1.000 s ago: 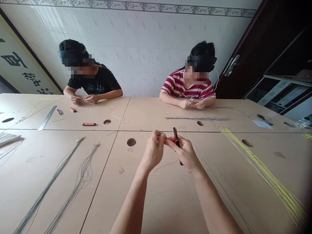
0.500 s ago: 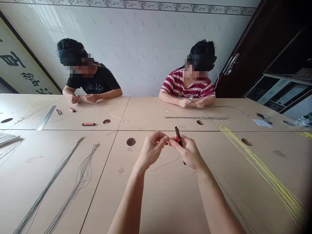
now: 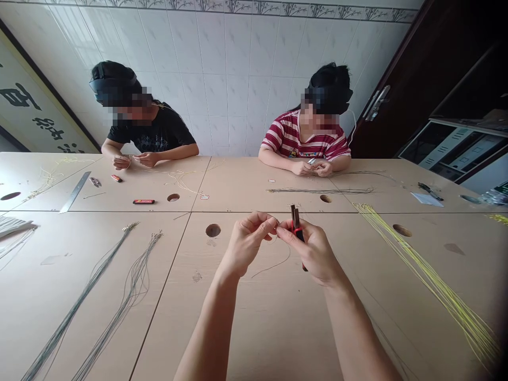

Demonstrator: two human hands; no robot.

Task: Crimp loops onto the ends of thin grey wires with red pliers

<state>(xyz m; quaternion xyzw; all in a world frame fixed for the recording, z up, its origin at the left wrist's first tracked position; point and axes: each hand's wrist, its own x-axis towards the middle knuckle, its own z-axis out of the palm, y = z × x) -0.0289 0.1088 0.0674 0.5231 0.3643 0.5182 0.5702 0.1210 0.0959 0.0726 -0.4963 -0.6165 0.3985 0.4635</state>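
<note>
My left hand (image 3: 251, 239) is closed in a pinch on a thin dark cord (image 3: 273, 267), whose loose end curves down over the table. Touching it at the fingertips, my right hand (image 3: 315, 248) wraps round a pair of small pliers (image 3: 297, 231) with red and black handles. The pliers' dark jaws point up and away from me. My right thumb and forefinger also meet at the cord; what small part sits between the fingertips is hidden.
Dark cord bundles (image 3: 85, 291) lie at left, a yellow cord bundle (image 3: 420, 275) at right. Across the table (image 3: 273, 328) two people handle small things. A steel ruler (image 3: 75, 192), a red-black knife (image 3: 143, 201) and round holes such as one hole (image 3: 213, 230) are about.
My right hand and the pliers have shifted slightly right, and the pliers' jaws have turned a little. My left hand stays pinched, nearly in place.
</note>
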